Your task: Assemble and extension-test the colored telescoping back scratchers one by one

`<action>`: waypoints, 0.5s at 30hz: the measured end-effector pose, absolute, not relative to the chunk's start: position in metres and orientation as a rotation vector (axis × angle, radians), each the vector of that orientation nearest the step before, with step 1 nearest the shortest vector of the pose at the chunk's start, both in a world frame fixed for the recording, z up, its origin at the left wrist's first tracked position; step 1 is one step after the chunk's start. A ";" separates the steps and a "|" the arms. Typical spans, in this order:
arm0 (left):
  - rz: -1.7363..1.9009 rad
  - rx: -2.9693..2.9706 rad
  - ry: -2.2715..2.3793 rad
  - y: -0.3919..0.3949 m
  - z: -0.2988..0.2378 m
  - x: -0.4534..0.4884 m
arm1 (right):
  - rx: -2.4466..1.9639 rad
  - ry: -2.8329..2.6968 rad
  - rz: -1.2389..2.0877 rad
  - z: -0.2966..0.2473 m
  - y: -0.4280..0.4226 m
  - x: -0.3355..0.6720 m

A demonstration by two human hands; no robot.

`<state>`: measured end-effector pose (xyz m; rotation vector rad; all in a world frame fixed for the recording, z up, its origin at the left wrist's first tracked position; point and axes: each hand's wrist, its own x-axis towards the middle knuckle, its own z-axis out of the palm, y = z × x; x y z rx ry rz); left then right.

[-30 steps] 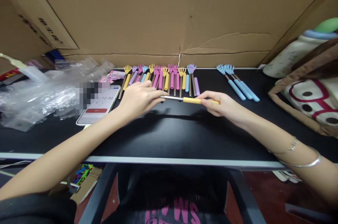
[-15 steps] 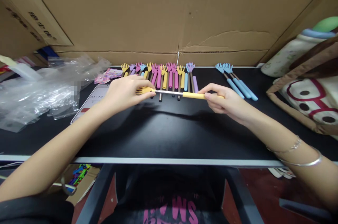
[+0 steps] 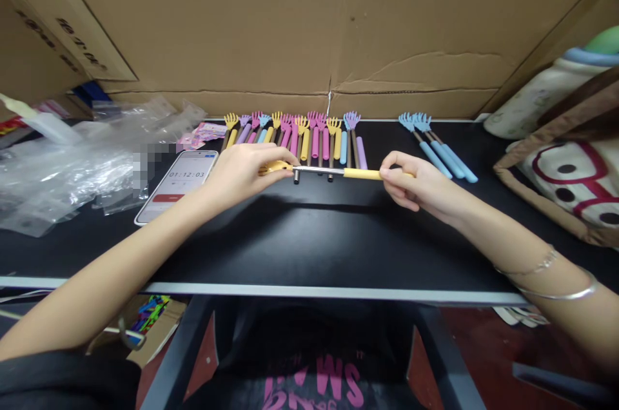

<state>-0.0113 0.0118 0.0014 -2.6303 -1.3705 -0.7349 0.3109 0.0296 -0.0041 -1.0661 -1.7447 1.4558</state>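
Observation:
A yellow back scratcher (image 3: 362,173) with a metal rod is held level above the black table (image 3: 319,249). My left hand (image 3: 249,171) is closed around its yellow claw head, most of which the fingers hide. At the other end, my right hand (image 3: 413,181) pinches the yellow handle between thumb and fingers. Behind it lies a row of pink, yellow, purple and blue back scratchers (image 3: 316,139), heads toward the cardboard. Several loose handles and rods show among them. Off to the right, several light-blue back scratchers (image 3: 438,152) form a separate group.
Clear plastic bags (image 3: 82,165) pile up on the left, beside a phone (image 3: 178,184) showing a timer. A cartoon-patterned bag (image 3: 570,184) and a pale bottle (image 3: 536,91) stand at the right. Cardboard (image 3: 280,23) walls the back. Below the table is a box of colourful pieces (image 3: 152,320).
My right hand has shifted slightly right along the handle. Both hands still hold the yellow back scratcher, and more of the phone screen shows. The whole view has moved a little.

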 end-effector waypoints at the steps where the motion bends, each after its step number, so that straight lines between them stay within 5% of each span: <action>1: -0.743 -2.627 -1.353 0.012 0.001 -0.011 | -1.067 -1.739 1.477 -0.005 0.030 0.311; 15: -0.707 -2.384 -1.244 0.003 -0.002 -0.005 | -1.039 -1.501 1.871 -0.014 0.034 0.313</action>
